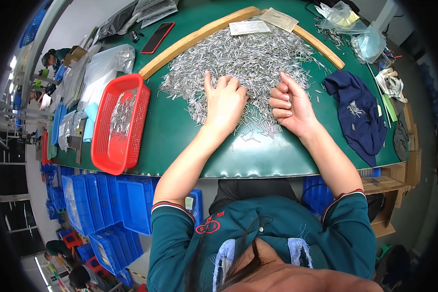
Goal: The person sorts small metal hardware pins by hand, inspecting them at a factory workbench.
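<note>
A broad heap of small thin silvery metal pins (199,61) is spread on the green tabletop before me. My left hand (226,104) rests palm down on the heap's near side. Its fingers are apart and bent, some tips hidden against the pins. Just right of it, my right hand (294,107) is turned on its side at the heap's near right edge. The fingers there curl in toward the palm; whatever they may hold is hidden. Left of the heap stands a red plastic basket (143,104) with more pins (123,114) inside.
Wooden strips (194,40) border the heap's far side, with paper slips (249,27) on top. A red-edged phone (158,38) lies far left. Dark blue cloth (357,119) holds a few pins at right; plastic bags (370,44) lie beyond. Blue bins (134,204) stand below the table.
</note>
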`<state>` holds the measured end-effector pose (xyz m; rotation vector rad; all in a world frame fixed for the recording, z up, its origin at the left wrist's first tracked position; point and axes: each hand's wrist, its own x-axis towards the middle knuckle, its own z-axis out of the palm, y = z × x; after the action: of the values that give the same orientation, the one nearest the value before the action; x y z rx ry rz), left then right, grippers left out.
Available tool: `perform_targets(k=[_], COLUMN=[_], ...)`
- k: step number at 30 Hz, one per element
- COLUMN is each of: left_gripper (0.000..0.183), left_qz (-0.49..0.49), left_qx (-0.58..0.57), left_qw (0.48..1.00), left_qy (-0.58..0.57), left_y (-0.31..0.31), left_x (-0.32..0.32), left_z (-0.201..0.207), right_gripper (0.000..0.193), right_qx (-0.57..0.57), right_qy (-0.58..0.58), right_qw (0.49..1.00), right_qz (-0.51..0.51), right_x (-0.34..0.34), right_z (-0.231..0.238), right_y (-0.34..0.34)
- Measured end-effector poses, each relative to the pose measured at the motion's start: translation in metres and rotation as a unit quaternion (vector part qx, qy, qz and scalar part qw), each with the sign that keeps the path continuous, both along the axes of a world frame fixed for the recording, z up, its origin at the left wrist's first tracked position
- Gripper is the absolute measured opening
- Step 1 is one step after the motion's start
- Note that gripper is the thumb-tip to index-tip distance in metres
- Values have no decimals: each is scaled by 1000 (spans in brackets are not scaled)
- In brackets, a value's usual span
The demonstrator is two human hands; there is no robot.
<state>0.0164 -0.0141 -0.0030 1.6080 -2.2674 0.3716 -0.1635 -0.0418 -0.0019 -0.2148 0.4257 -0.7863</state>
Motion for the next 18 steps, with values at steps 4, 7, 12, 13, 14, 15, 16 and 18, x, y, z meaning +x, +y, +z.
perform_targets(k=[4, 7, 12, 13, 14, 15, 16, 18], left_gripper=[14, 14, 14, 14, 15, 17, 17, 16], left_qz=[-11, -21, -56, -57, -69, -80, -80, -83], left_qx=[-15, -17, 27, 28, 19, 11, 11, -18], left_qw=[1000, 995, 954, 954, 953, 952, 952, 964], left_qy=[22, 100, 292, 293, 295, 297, 297, 252], left_y=[-2, -3, -3, -2, -1, -1, 1, 3], left_x=[4, 10, 15, 14, 13, 11, 10, 8], left_z=[-1, -3, -1, 0, 1, 3, 4, 6], right_gripper=[26, 23, 21, 22, 24, 24, 24, 24], right_qx=[-7, -80, -165, -203, -240, -239, -263, -287], right_qy=[66, 186, 269, 305, 341, 342, 356, 369], right_qw=[998, 979, 949, 930, 909, 909, 896, 883], right_qz=[-7, -11, 16, 12, 9, 9, -19, -46], right_x=[1, 5, 5, 5, 5, 7, 11, 14], right_z=[4, 9, 9, 9, 8, 9, 10, 6], right_y=[3, 9, 13, 13, 14, 15, 17, 17])
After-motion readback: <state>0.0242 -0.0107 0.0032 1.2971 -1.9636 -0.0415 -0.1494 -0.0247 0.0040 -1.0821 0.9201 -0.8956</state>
